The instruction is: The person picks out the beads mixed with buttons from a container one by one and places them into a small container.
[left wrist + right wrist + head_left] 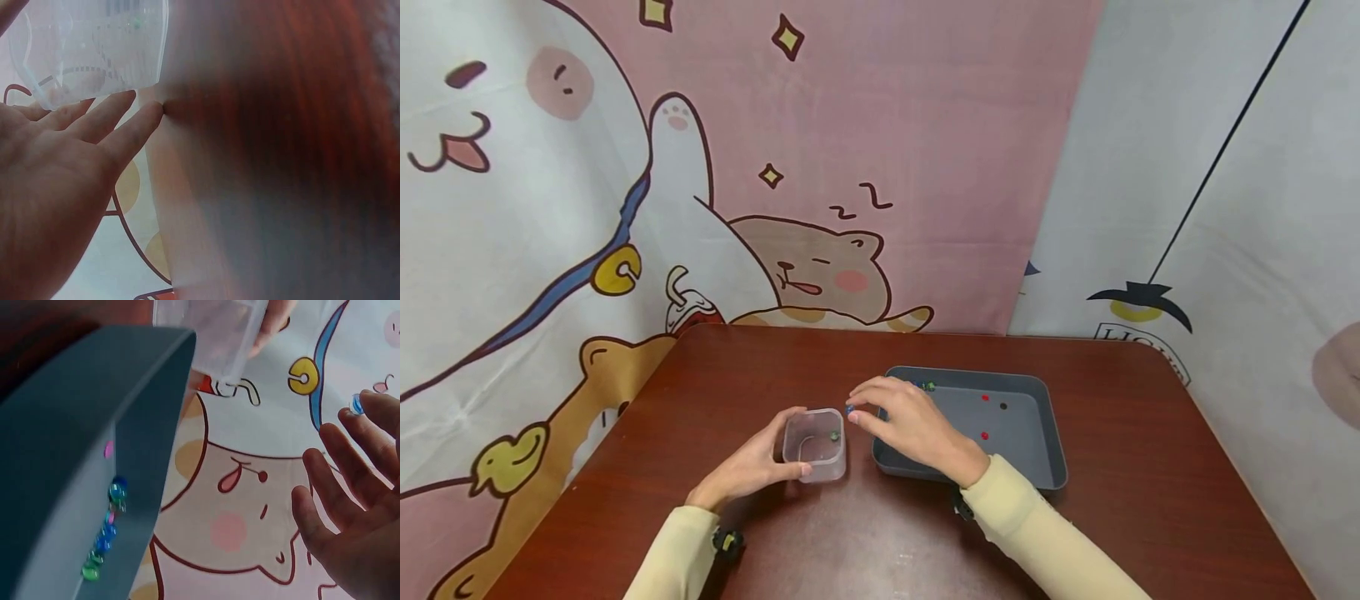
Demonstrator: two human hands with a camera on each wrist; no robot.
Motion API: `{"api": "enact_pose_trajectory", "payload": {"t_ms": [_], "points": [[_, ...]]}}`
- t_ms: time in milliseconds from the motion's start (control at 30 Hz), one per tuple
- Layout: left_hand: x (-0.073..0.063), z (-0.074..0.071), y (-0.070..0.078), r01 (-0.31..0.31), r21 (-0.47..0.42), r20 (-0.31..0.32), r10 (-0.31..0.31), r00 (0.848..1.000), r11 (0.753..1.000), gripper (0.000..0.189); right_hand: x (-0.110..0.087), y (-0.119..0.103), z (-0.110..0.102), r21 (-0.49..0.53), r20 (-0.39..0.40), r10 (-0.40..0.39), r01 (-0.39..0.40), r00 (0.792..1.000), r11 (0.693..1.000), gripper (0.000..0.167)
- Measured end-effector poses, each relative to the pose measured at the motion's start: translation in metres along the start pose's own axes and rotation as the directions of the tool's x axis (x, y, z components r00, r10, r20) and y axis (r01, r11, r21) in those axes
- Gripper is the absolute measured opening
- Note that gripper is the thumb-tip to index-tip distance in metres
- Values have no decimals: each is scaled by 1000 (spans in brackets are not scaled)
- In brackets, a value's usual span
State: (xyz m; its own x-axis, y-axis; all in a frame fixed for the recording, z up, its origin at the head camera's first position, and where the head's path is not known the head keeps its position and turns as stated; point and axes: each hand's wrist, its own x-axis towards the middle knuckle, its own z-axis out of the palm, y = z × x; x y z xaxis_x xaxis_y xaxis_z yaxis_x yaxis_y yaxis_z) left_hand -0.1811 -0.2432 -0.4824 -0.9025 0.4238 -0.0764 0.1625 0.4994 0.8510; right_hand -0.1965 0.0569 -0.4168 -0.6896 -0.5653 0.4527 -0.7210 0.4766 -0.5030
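My left hand (748, 468) holds a clear square plastic container (826, 472) on the table, thumb on its near side and fingers on the far side. Inside the container sits a green glass marble (835, 436). Just right of its rim, my right hand (917, 423) pinches a clear marble with blue swirls (356, 404) between thumb and index finger; its other fingers are spread. Below and beyond that hand is a grey tray (1054, 442). Along the tray's wall, in the right wrist view, lie several blue and green marbles (105, 537).
Red pieces (985, 436) and a dark round piece (1003, 407) lie on the tray floor. The brown wooden table (1120, 467) meets a cartoon-printed cloth (970, 167) at its back edge. The tray's raised walls stand beside the right hand.
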Motion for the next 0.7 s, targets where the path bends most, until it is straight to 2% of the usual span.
{"api": "enact_pose_trajectory", "payload": {"t_ms": [233,500,700], "points": [[0,-1,1,6,-11,18,-6,1000,1000,92,5,-5,15,-29,15,-27,27,1000,999,19],[-1,-1,3,7,-9,24,-7,1000,1000,91,6,-4,26,-66,68,4,0,998,998,21],[-1,-1,2,9,-2,21,-8,1000,1000,91,6,-2,32,-102,93,-18,28,996,994,20]]}}
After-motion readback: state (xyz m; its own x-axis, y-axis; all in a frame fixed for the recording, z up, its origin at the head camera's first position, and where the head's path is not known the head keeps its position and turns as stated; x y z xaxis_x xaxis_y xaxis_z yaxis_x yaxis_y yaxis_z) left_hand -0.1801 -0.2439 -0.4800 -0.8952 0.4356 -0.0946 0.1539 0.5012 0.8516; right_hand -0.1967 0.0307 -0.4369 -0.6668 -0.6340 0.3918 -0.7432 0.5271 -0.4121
